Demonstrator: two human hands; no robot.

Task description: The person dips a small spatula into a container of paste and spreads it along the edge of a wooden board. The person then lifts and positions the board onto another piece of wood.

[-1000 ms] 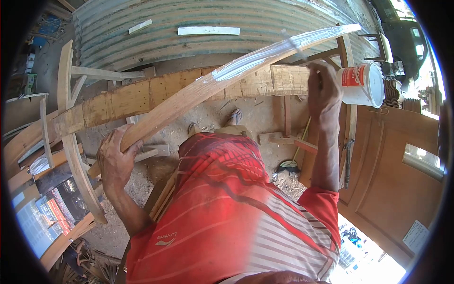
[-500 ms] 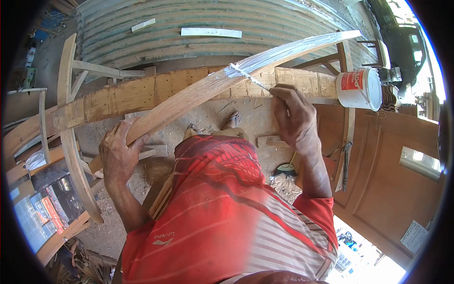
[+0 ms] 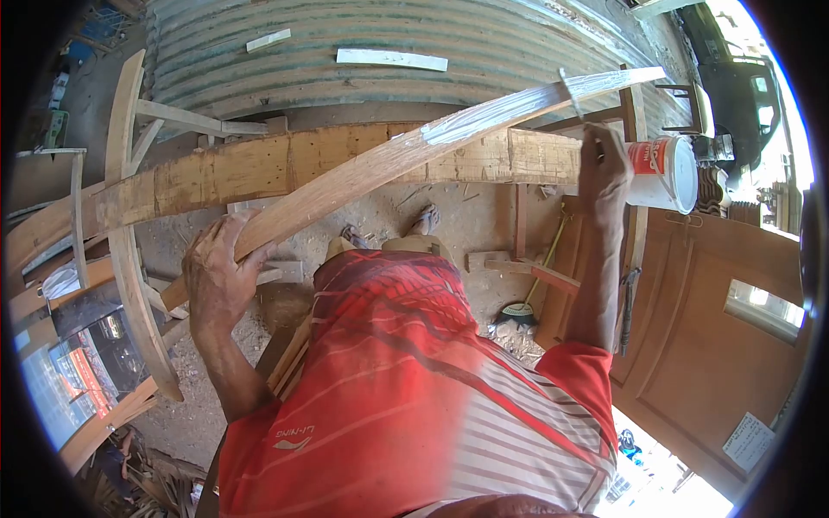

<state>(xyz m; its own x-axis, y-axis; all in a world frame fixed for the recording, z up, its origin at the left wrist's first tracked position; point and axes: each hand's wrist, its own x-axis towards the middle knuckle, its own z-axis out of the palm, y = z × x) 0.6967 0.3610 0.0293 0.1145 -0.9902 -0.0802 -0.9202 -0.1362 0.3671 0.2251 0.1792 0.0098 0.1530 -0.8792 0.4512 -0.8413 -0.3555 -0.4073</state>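
My left hand (image 3: 221, 269) is wrapped around the near end of a long wooden board (image 3: 337, 188), which slants up to the right over the workbench beam. Streaky white coating (image 3: 484, 121) covers the board's far half; its near half is bare wood. In my right hand (image 3: 606, 169) is a thin flat applicator (image 3: 571, 93) smeared with white, its tip against the coated part near the far end. Whether it is a brush or a spatula I cannot tell. Just right of that hand is a white bucket (image 3: 682, 177) with a red label.
The bench beam (image 3: 233, 173) runs crosswise on wooden legs (image 3: 138, 293). Beyond it lies corrugated metal sheeting (image 3: 302, 82) with two white strips on it. A brown panelled door (image 3: 691, 302) leans at the right, near a broom (image 3: 518, 311) on the floor.
My right hand has moved right and slightly up, drawing the applicator along the coated surface toward the board's far end. My left hand keeps its grip.
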